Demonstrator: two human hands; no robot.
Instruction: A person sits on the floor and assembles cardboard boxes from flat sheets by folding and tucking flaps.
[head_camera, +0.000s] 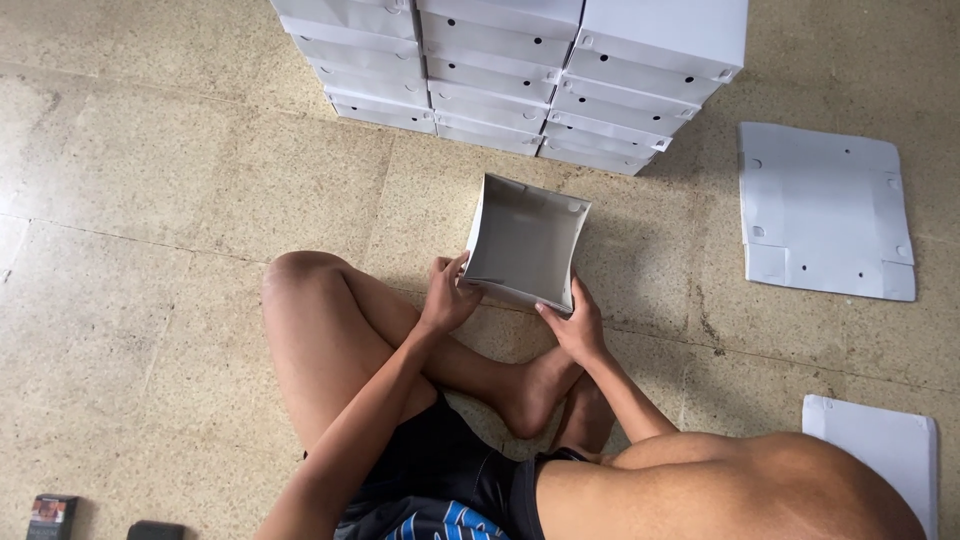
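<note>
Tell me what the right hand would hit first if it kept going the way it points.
The right hand points up-left along the floor and already grips the open box. Past that, likely the stacked boxes, though depth is unclear.

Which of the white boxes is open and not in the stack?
The white box held between left hand and right hand; its inside shows, unlike the stacked boxes.

The stacked white boxes (510, 75) run off the top edge, and the flat sheet (880, 445) off the right.
</note>
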